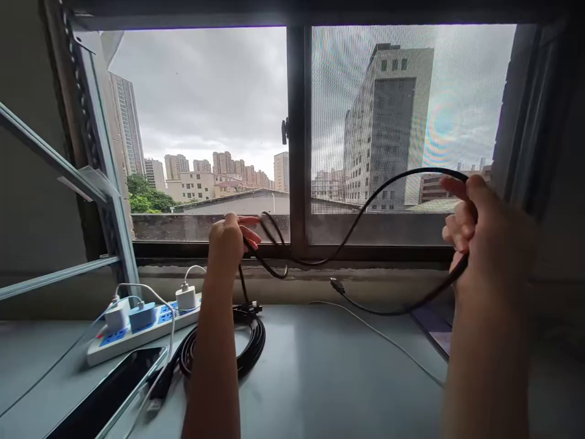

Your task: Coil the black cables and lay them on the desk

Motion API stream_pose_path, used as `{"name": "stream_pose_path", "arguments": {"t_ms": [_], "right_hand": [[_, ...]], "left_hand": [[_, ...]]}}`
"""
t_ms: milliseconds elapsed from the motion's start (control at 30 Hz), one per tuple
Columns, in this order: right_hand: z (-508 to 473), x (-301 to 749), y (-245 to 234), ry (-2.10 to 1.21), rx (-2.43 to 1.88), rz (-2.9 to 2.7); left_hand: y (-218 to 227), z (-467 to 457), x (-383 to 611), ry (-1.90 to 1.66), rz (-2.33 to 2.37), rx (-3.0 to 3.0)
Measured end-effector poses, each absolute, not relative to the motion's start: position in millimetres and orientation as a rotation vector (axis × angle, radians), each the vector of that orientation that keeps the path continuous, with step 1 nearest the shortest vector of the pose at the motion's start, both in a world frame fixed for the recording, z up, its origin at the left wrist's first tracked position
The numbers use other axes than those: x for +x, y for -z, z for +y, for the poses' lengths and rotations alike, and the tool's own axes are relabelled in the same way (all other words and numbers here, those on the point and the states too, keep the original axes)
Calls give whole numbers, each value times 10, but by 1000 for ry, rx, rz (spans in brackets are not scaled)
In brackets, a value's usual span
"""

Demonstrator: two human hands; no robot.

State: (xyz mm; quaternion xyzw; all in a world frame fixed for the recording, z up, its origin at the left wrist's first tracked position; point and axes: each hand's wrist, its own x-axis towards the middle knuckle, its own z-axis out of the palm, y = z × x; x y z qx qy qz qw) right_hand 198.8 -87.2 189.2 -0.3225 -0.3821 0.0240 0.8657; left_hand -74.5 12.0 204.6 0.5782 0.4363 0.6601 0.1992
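Note:
A long black cable [365, 210] stretches in the air between both my hands, in front of the window. My left hand [228, 241] is closed, pinching the cable with a small loop beside it. My right hand [479, 228] is raised at the right and closed round a larger loop of the same cable. The cable's plug end [337, 285] hangs free just above the grey table [320, 378]. From my left hand the cable drops to a black coil [249, 350] lying on the table.
A white and blue power strip [137, 326] with several chargers plugged in lies at the left. A dark phone [109, 396] lies in front of it. A thin white wire [388, 344] crosses the table. Metal shelf rails [68, 177] stand left. A dark flat object [434, 329] lies right.

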Motion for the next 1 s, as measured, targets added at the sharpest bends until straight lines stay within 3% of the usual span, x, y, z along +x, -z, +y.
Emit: {"name": "stream_pose_path", "arguments": {"t_ms": [267, 533, 800, 1000], "right_hand": [[-924, 1853, -1867, 6, -590, -929], [-677, 1441, -1843, -207, -598, -1397], [-634, 1177, -1722, -403, -719, -1662], [-596, 1186, -1733, -172, -850, -1708]], "left_hand": [[-2123, 23, -643, -2222, 1028, 1481], [-2067, 11, -509, -1367, 1116, 1880], [-2070, -83, -425, -1347, 735, 1812], [-2065, -113, -308, -1436, 757, 1866]]}}
